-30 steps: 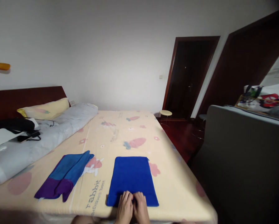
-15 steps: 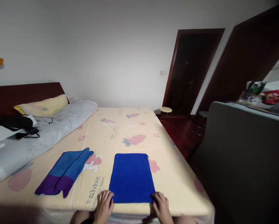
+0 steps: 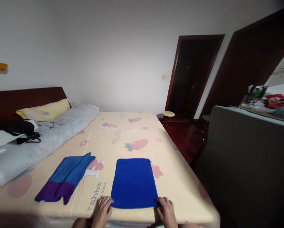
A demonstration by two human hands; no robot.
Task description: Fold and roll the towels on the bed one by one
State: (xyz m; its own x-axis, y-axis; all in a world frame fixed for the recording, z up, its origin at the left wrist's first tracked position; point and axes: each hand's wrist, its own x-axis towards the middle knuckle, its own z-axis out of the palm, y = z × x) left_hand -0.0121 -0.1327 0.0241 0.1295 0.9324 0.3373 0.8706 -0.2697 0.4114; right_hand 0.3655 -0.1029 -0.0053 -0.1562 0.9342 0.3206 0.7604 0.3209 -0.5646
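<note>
A folded royal-blue towel (image 3: 133, 182) lies flat on the bed sheet (image 3: 123, 136) near its front edge. My left hand (image 3: 103, 211) rests at the towel's near left corner, fingers curled onto that corner. My right hand (image 3: 166, 211) sits at the near right corner, its fingers pinched on the edge there. To the left lies a second cloth (image 3: 66, 178), light blue with a purple end, untouched.
A grey rolled duvet (image 3: 37, 142) and a yellow pillow (image 3: 45, 110) lie along the bed's left side, with a dark bag and papers (image 3: 11, 129). A grey upholstered piece (image 3: 248, 158) stands to the right. A small stool (image 3: 168, 114) stands before a dark doorway (image 3: 191, 76).
One second ago both hands were together at the middle of the towel's near edge. They have slid apart to its two near corners and stayed there.
</note>
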